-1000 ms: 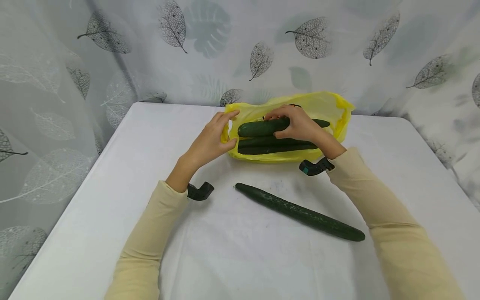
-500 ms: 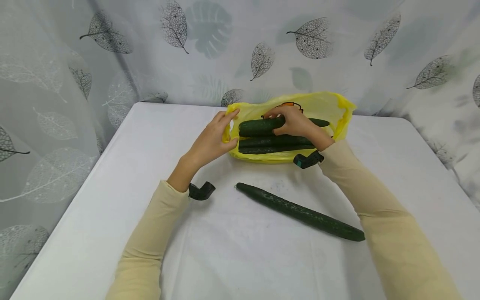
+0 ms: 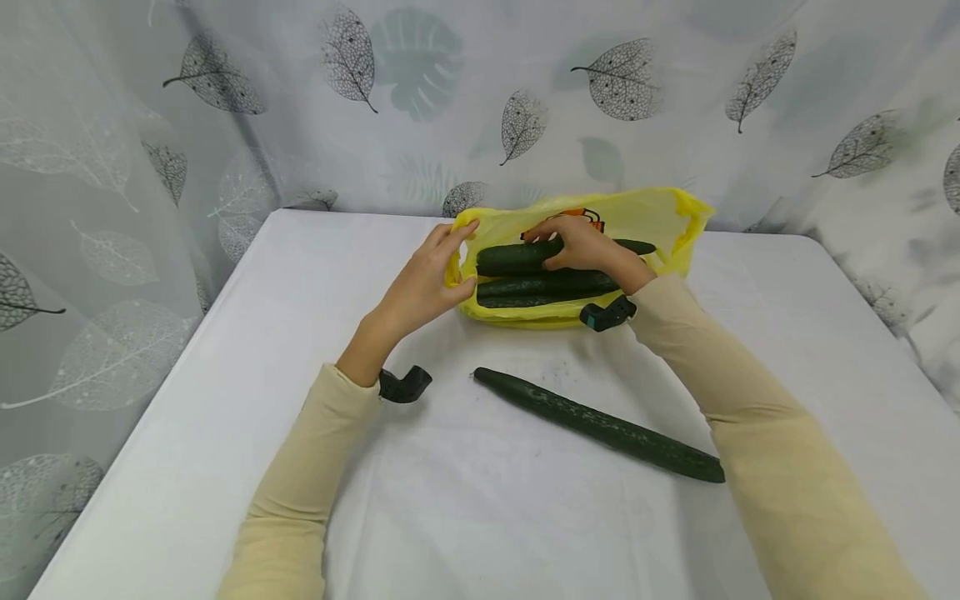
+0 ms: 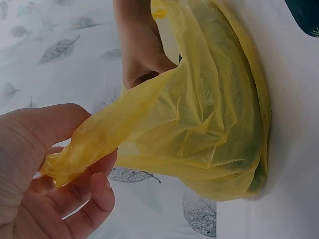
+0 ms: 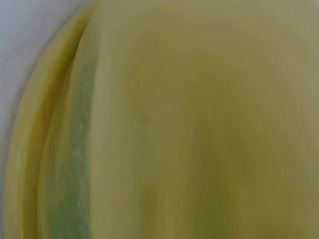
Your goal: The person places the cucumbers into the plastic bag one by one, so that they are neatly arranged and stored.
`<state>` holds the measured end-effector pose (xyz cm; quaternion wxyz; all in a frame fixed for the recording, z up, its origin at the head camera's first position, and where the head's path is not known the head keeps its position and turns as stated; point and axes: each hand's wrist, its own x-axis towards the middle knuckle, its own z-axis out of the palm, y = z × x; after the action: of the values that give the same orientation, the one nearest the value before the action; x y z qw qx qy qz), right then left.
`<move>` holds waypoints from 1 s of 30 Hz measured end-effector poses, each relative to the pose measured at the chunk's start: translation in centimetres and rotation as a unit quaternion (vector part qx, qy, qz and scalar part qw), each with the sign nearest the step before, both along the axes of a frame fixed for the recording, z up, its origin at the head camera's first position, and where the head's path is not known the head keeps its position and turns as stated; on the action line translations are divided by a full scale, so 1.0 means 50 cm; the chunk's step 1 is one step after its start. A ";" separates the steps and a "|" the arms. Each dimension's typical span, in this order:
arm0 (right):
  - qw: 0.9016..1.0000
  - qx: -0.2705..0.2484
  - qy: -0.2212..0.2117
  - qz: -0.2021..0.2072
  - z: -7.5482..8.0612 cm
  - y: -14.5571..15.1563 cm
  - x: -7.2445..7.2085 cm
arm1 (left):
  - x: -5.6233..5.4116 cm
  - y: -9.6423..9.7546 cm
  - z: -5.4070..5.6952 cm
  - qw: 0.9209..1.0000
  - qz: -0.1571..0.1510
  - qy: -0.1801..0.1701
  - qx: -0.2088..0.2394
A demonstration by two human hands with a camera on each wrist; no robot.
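Note:
A yellow plastic bag (image 3: 637, 212) lies on its side at the back of the table, its mouth facing me. Inside it are several dark green cucumbers (image 3: 517, 287). My left hand (image 3: 423, 279) pinches the bag's left edge between thumb and fingers and holds it up, as the left wrist view shows the yellow film (image 4: 99, 139) in the grip. Reaching into the mouth, my right hand (image 3: 585, 247) grips the upper cucumber (image 3: 506, 259) around its middle. Yellow film covers most of the right wrist view.
One more long cucumber (image 3: 600, 425) lies slantwise on the white table (image 3: 487, 517) in front of the bag. A leaf-patterned curtain (image 3: 480, 100) hangs behind and beside the table. Each wrist carries a small black camera (image 3: 405, 385).
My right hand has moved slightly left and deeper into the bag, keeping hold of the upper cucumber. More of the orange print on the bag shows. The left hand stays put.

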<state>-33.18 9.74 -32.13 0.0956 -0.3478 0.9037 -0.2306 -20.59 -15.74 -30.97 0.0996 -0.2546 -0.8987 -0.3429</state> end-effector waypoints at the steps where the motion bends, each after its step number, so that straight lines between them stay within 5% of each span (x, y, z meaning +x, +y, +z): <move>1: 1.000 0.007 -0.004 -0.002 0.000 -0.001 -0.001 | 0.000 0.000 0.000 1.000 -0.001 0.001 0.001; 30: 0.998 0.032 -0.045 -0.014 0.000 0.013 0.002 | 0.003 0.000 0.004 1.000 0.001 0.002 -0.004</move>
<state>-33.08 10.37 -32.13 0.1436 -0.3212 0.9102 -0.2184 -20.45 -15.72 -30.78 0.1009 -0.2544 -0.9003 -0.3385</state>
